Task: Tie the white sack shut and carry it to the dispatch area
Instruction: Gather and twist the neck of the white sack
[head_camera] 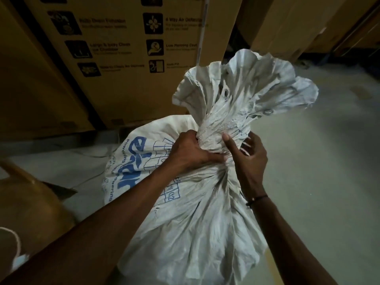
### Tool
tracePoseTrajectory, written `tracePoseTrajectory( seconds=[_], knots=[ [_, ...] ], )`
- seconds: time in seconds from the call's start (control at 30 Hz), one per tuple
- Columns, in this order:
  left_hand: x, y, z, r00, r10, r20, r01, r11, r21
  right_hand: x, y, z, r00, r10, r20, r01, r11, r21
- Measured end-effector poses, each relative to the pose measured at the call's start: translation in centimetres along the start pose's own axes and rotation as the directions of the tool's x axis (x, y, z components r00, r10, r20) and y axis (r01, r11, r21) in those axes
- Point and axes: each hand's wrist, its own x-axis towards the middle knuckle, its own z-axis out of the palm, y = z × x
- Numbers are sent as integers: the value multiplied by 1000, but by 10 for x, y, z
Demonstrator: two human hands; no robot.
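White sack neck is clenched by left hand, half-cupped by loose-fingered right hand; tying stage, cord needed nxt

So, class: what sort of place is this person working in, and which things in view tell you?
Probably a warehouse or stockroom: tall printed cardboard cartons stacked on a bare concrete floor, and a filled white sack being closed.

The white woven sack, printed in blue, stood full on the floor, its neck gathered tight and the eyeleted mouth flaring above.
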Motion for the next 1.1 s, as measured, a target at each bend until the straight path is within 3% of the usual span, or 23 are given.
tracePoseTrajectory(
  seconds=[0.1,0.2,0.3,0.4,0.5,0.6,0.7,0.8,0.9,1.0,1.1],
  knots=[
    [1,5,3,998,28,-56,-22,993,114,-33,33,-8,984,-9,177,-4,997,75],
    [4,18,-5,998,26,55,-39,967,252,-56,38,7,928,-78,364,94,995,-27],
    [2,37,-23,963,30,269,-88,974,207,-55,24,32,952,-58,300,65,998,-14],
    [-4,52,-40,885,40,465,-96,991,97,-41,15,56,985,-16,171,22,999,-31],
    [-2,53,-54,843,62,534,-41,998,-50,-24,23,70,998,15,65,-12,999,-38],
    [4,31,-58,851,160,500,-119,986,-113,-6,37,75,991,16,135,-23,999,49],
    [11,8,-56,852,248,461,-256,966,-45,8,50,72,977,14,213,-67,968,244],
    [11,-21,-65,817,364,447,-383,922,-51,13,61,70,929,-35,368,-122,910,395],
    [17,-56,-64,840,467,278,-427,884,-192,14,68,68,908,-120,401,-56,915,401],
    [31,-82,-53,887,454,80,-435,882,-180,14,69,58,857,-237,457,44,918,394],
    [30,-85,-33,895,431,113,-431,902,-22,16,66,53,813,-399,425,228,889,398]
  ],
)
